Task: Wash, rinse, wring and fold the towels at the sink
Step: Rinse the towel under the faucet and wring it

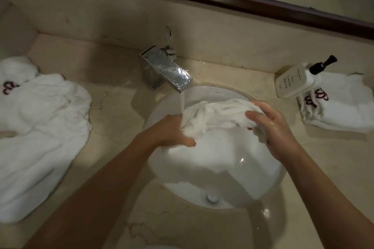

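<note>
White towel (218,116) stretched left-right between left hand (170,131) and right hand (271,125).

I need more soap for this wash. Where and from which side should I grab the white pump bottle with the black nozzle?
Grip the white pump bottle around its flat rectangular body, coming from its sink-facing side. It seems to lean on the folded white towel behind it, which blocks that side, and the slim black pump head on top gives poor purchase. The right hand is nearest but now holds the wet towel.
</note>
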The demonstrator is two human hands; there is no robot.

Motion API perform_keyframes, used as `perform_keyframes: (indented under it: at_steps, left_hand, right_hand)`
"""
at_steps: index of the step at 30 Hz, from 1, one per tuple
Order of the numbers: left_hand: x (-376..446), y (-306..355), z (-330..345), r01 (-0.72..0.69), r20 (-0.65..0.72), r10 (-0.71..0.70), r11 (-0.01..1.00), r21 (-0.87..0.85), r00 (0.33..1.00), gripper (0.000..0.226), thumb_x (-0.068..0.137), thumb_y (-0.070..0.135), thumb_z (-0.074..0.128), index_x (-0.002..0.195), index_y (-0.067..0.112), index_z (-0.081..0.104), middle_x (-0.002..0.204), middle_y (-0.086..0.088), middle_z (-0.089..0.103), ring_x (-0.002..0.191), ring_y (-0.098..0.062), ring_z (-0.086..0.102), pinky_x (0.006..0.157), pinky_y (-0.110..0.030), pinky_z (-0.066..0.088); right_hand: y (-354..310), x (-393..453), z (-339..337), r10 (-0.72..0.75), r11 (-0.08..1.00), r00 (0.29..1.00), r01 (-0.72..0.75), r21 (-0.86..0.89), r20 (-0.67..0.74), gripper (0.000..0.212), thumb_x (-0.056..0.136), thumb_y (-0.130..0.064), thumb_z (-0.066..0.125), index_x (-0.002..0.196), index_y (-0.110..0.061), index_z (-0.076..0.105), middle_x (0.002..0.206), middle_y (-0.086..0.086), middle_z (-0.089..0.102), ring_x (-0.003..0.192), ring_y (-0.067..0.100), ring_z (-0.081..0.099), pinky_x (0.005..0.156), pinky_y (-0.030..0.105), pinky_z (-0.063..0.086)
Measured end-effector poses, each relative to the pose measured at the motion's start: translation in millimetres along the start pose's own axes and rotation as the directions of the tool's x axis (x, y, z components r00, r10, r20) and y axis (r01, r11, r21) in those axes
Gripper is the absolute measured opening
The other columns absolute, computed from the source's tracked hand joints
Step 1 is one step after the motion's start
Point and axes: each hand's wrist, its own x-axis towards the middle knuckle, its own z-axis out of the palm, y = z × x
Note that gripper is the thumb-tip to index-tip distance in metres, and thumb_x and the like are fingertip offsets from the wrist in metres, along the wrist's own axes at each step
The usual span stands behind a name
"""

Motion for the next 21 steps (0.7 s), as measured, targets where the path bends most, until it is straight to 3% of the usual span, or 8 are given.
perform_keyframes:
  at_steps: [4,6,8,10,12,16,18,21]
  left_hand:
    - [8.7,21.5,-12.3,-0.059,-0.235,0.116,0.970,0.236,0.965,0.043,0.081,0.031,0.068,0.119,0.014,0.056,0.109,-0.007,0.064,0.105,-0.030,0.060,0.077,-0.028,0.039]
    - [10.4,28.1,-22.5,-0.139,-0.233,0.207,0.950,0.279,0.950,0.031,0.084,0.023,0.064,0.113,0.015,0.058,0.110,-0.006,0.065,0.104,-0.030,0.060,0.078,-0.028,0.038]
    - [9.3,34.0,-30.0,-0.231,-0.141,0.280,0.928,0.291,0.950,0.024,0.083,0.017,0.065,0.106,0.020,0.058,0.104,-0.001,0.063,0.102,-0.026,0.060,0.076,-0.027,0.038]
    - [7.5,40.2,-31.7,-0.306,-0.058,0.350,0.877,0.370,0.935,0.025,0.082,0.014,0.066,0.105,0.019,0.058,0.102,0.000,0.060,0.101,-0.022,0.057,0.074,-0.025,0.033]
    - [4.9,44.2,-29.5,-0.380,-0.031,0.440,0.807,0.451,0.897,0.038,0.078,0.013,0.069,0.114,0.019,0.060,0.105,0.003,0.060,0.100,-0.019,0.056,0.075,-0.025,0.032]
    - [-3.6,31.6,-39.3,-0.348,-0.197,0.458,0.838,0.420,0.867,0.050,0.069,0.015,0.078,0.116,0.019,0.060,0.106,0.004,0.064,0.097,-0.019,0.060,0.077,-0.026,0.037]
    - [-6.7,20.6,-41.0,-0.335,-0.312,0.515,0.811,0.479,0.799,0.040,0.068,0.015,0.075,0.105,0.014,0.061,0.094,-0.003,0.068,0.086,-0.026,0.064,0.071,-0.034,0.043]
    - [-9.6,7.9,-20.8,-0.327,-0.403,0.544,0.807,0.492,0.736,0.030,0.064,0.028,0.057,0.089,0.012,0.064,0.073,-0.004,0.065,0.067,-0.031,0.063,0.064,-0.038,0.050]
  right_hand:
    - [6.3,-22.6,-20.6,0.042,0.972,0.991,-0.011,-0.233,0.130,0.023,0.081,-0.033,0.069,0.100,-0.026,0.060,0.096,0.012,0.062,0.075,0.020,0.058,0.062,0.032,0.046]
    - [21.2,-31.6,-21.5,0.186,0.939,0.928,-0.071,-0.337,0.323,0.045,0.077,-0.051,0.075,0.108,-0.025,0.055,0.105,0.017,0.056,0.090,0.030,0.060,0.076,0.047,0.051]
    - [33.2,-30.0,-9.6,0.295,0.898,0.884,-0.126,-0.422,0.363,0.083,0.061,-0.071,0.080,0.128,-0.034,0.046,0.123,0.006,0.054,0.109,0.021,0.058,0.095,0.046,0.051]
    - [34.7,-14.5,16.2,0.187,0.891,0.931,-0.026,-0.453,0.315,0.124,0.050,-0.074,0.083,0.150,-0.045,0.015,0.150,-0.009,0.033,0.133,0.009,0.043,0.107,0.030,0.041]
    - [28.5,5.4,50.9,0.002,0.890,0.934,0.162,-0.426,0.359,0.135,0.055,-0.064,0.088,0.155,-0.044,-0.001,0.158,-0.016,0.021,0.144,0.004,0.028,0.112,0.027,0.032]
    - [10.5,35.5,97.8,-0.064,0.895,0.926,0.219,-0.389,0.372,0.111,0.063,-0.034,0.091,0.152,-0.038,0.024,0.126,-0.008,0.063,0.111,0.010,0.063,0.094,0.032,0.053]
    - [5.6,43.3,108.3,-0.063,0.870,0.933,0.226,-0.439,0.355,0.075,0.061,-0.033,0.082,0.130,-0.033,0.051,0.106,-0.008,0.070,0.096,0.012,0.067,0.085,0.041,0.056]
    - [13.9,44.2,106.9,-0.019,0.902,0.935,0.170,-0.398,0.355,0.051,0.062,-0.027,0.076,0.112,-0.024,0.065,0.100,-0.006,0.072,0.093,0.013,0.069,0.083,0.041,0.057]
